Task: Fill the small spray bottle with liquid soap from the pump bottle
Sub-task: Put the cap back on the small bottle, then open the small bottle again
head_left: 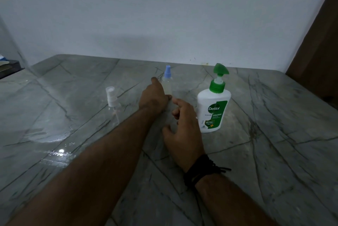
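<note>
Left hand (153, 97) seemingly gripping blue-capped spray bottle (167, 81), right hand (182, 125) loosely curled beside

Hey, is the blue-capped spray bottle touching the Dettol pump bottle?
Apart. The head view shows bare marble table between the blue-capped spray bottle and the Dettol pump bottle.

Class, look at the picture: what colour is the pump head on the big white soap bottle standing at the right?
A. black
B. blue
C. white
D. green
D: the pump bottle carries a green pump head and green collar, while the blue cap sits on the spray bottle behind the left hand.
</note>
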